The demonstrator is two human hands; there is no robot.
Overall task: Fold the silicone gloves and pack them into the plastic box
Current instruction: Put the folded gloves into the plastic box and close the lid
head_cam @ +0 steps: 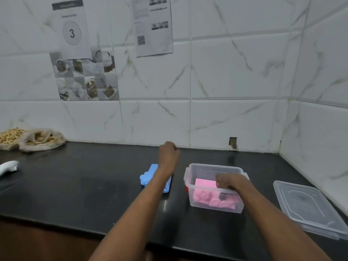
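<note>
Packing step: folded pink silicone glove (204, 185) lies inside clear plastic box (216, 165), with right hand (228, 180) curled over it, grip unclear. Left hand (168, 150) is clenched and empty above blue silicone glove (150, 175), just left of box. Next move likely needs that glove grasped and packed.

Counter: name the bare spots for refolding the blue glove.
Widest bare patch: the counter between the white object and the blue glove. Smaller: the gap between plastic box and lid, and the strip behind the box by the wall. Crowded: the narrow slot from glove to box.

Pink glove (205, 196) in plastic box (214, 166), blue glove (148, 177) lying nearby
</note>
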